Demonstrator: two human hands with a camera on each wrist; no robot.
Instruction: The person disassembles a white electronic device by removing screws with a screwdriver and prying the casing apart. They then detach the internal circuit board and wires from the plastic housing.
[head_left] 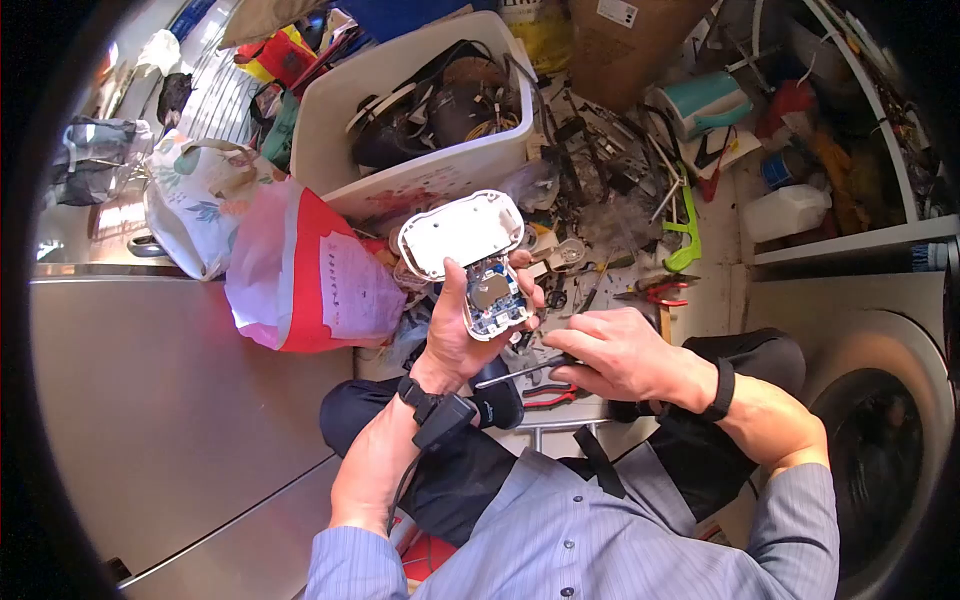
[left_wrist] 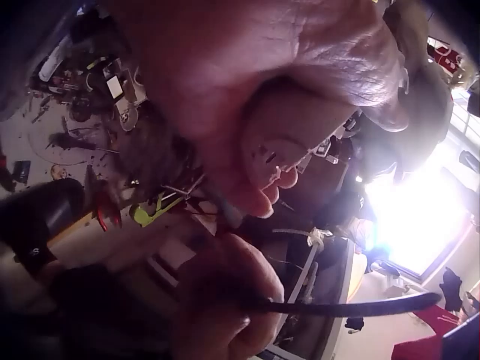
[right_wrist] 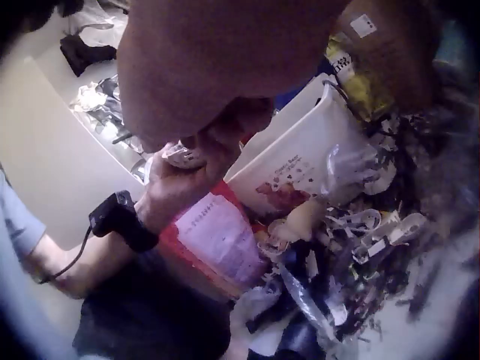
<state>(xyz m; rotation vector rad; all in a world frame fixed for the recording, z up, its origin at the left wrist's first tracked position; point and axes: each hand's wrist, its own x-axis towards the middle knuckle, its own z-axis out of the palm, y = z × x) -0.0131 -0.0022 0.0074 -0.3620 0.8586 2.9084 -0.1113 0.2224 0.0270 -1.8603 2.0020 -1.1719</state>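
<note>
In the head view my left hand [head_left: 452, 330] grips an opened white plastic device, thumb on the near side and fingertips curled round its right edge. Its pale cover [head_left: 462, 238] is swung up with the hollow inside showing. Below that, the lower half holds a blue circuit board [head_left: 498, 305]. My right hand [head_left: 628, 352] holds a screwdriver [head_left: 522, 372], its thin shaft pointing left, apart from the device and below it. In the left wrist view the shaft [left_wrist: 352, 307] shows large in front of my right hand [left_wrist: 229, 300]; the handle is mostly hidden by the fingers.
A white bin [head_left: 425, 182] of cables and parts stands ahead. Left of it is a red and white bag [head_left: 318, 275]. Loose parts, a green tool [head_left: 686, 235] and red-handled pliers [head_left: 665, 292] lie on the floor. A washing machine [head_left: 850, 335] is at right.
</note>
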